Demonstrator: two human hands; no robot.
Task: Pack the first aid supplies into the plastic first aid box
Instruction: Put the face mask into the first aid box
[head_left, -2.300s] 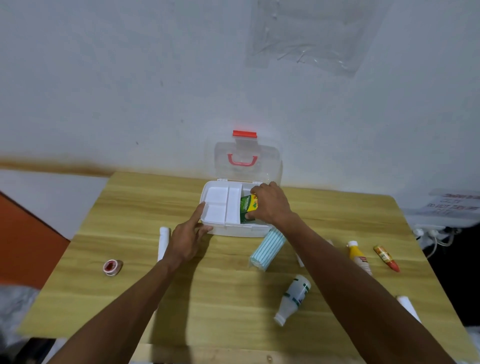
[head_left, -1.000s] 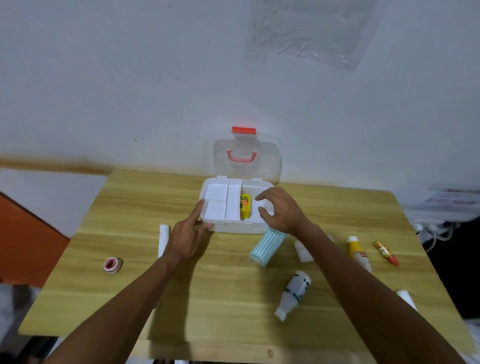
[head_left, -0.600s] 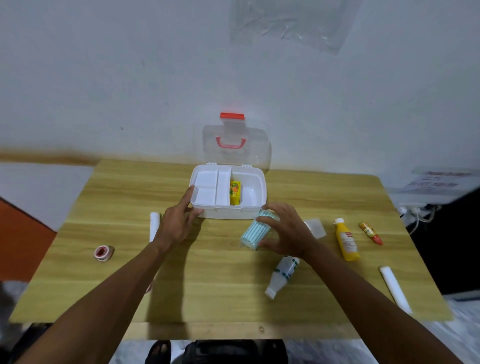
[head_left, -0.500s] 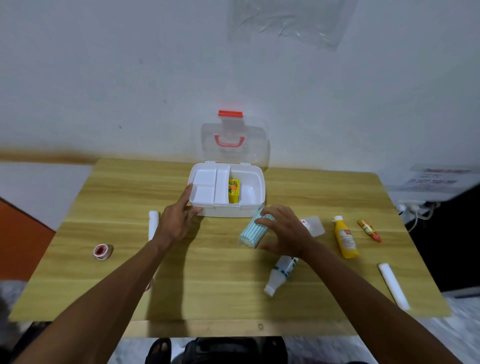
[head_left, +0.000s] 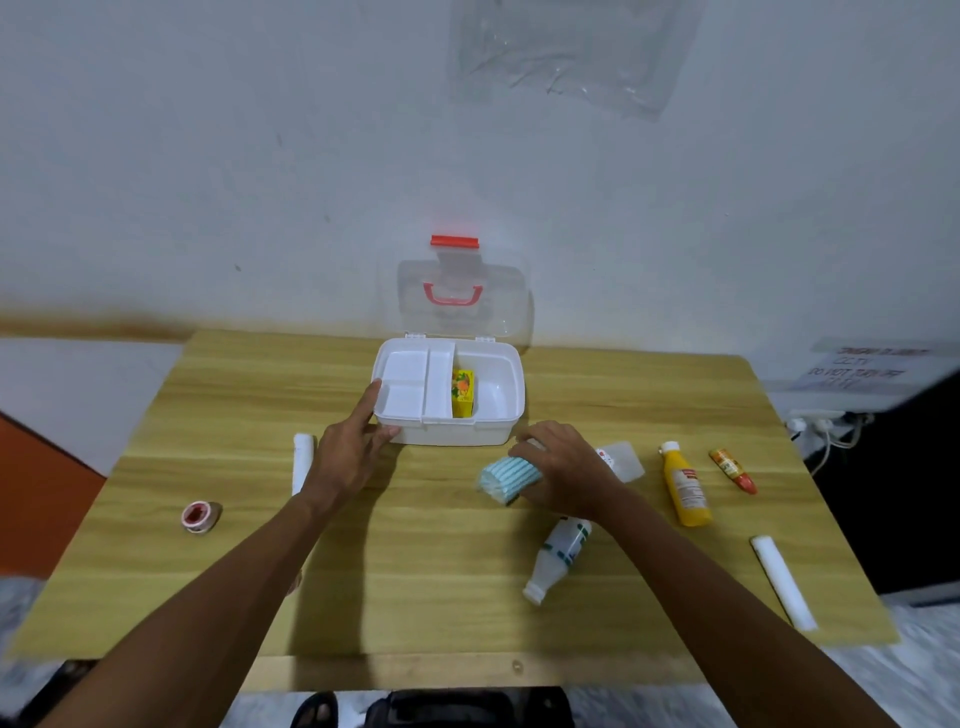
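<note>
The white first aid box (head_left: 492, 434) stands open at the back middle of the wooden table, its clear lid (head_left: 462, 301) upright against the wall. A small yellow carton (head_left: 462, 393) stands inside, beside the white tray insert (head_left: 410, 384). My left hand (head_left: 350, 451) rests against the box's front left corner, fingers spread. My right hand (head_left: 563, 467) grips a rolled pack of blue striped face masks (head_left: 506, 480) just in front of the box's right end.
On the table lie a white bottle (head_left: 558, 556), a yellow bottle (head_left: 684, 488), an orange tube (head_left: 732, 469), a clear packet (head_left: 621, 460), a white roll (head_left: 782, 582) at the right, another white roll (head_left: 302, 462) and a tape roll (head_left: 200, 516) at the left.
My right hand left the yellow carton in the box, drew back to the table and closed on the blue mask pack. The left hand stayed at the box corner.
</note>
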